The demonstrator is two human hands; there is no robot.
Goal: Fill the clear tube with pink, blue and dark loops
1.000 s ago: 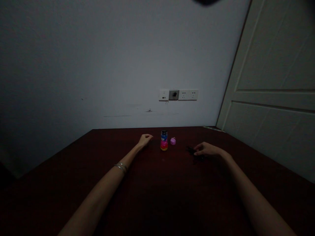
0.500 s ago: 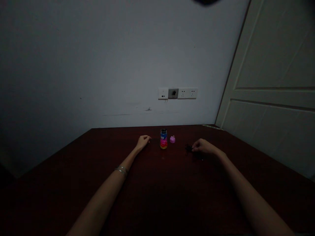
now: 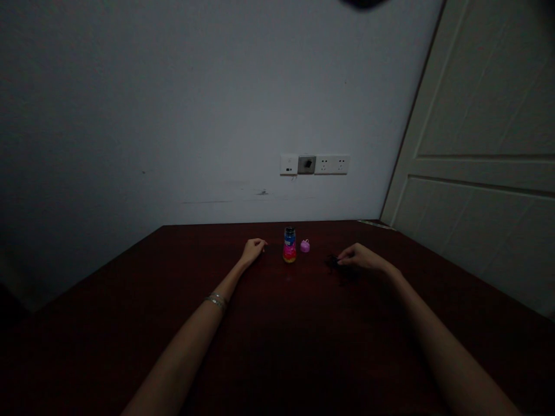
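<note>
A small jar (image 3: 289,245) with a blue, pink and yellow label stands upright near the far edge of a dark red table (image 3: 277,346). A small pink lid or cap (image 3: 305,246) lies just right of it. My left hand (image 3: 252,250) rests on the table left of the jar with its fingers curled, and a bracelet is on that wrist. My right hand (image 3: 359,257) lies right of the jar, fingertips pinched on a small dark object (image 3: 332,262) that I cannot make out in the dim light.
A pale wall rises behind the table with a row of sockets (image 3: 314,164) above the jar. A white panelled door (image 3: 485,156) stands at the right. The room is dim.
My right hand has shifted slightly farther along the table with the dark object. The left hand and the jar keep their places; the view has moved a little.
</note>
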